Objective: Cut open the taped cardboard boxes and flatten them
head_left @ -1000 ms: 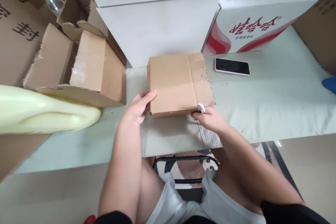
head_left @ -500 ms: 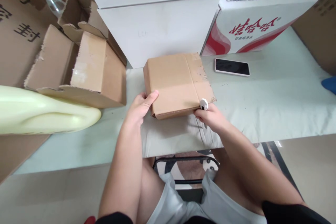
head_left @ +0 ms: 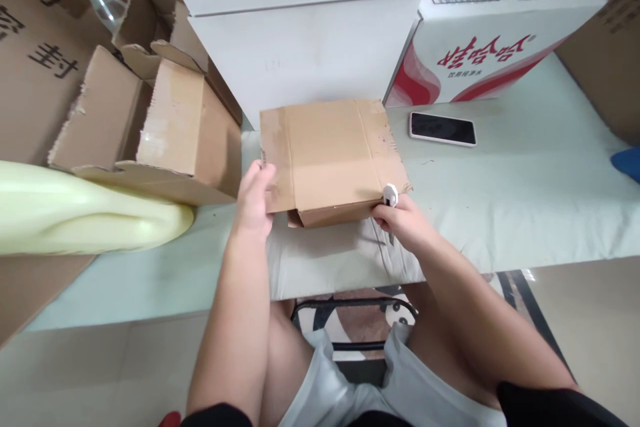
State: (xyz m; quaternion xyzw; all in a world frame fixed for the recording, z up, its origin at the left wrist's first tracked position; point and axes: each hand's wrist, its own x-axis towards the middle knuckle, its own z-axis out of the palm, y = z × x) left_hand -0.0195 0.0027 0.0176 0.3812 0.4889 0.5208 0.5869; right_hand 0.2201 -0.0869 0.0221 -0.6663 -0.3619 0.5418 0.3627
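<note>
A brown cardboard box (head_left: 333, 153) rests on the pale green cloth in front of me. Its left flap (head_left: 277, 153) is lifted outward, nearly level with the top. My left hand (head_left: 255, 197) pinches that flap's left edge, thumb on top. At the box's near right corner is my right hand (head_left: 397, 217), fingers closed round a utility knife (head_left: 390, 196). The knife's white end points up, and its dark tip shows below the hand. Those fingers also touch the box's near edge.
Left of the box stand an opened carton (head_left: 173, 120), a clear bottle (head_left: 103, 0) and a pale yellow-green plastic object (head_left: 95, 213). White boxes (head_left: 320, 53) form a wall behind. A phone (head_left: 443, 129) lies to the right, before a red-and-white carton (head_left: 480, 53).
My left hand has shifted left and raised the box's left flap from the side to nearly level. The right hand with the knife has hardly moved.
</note>
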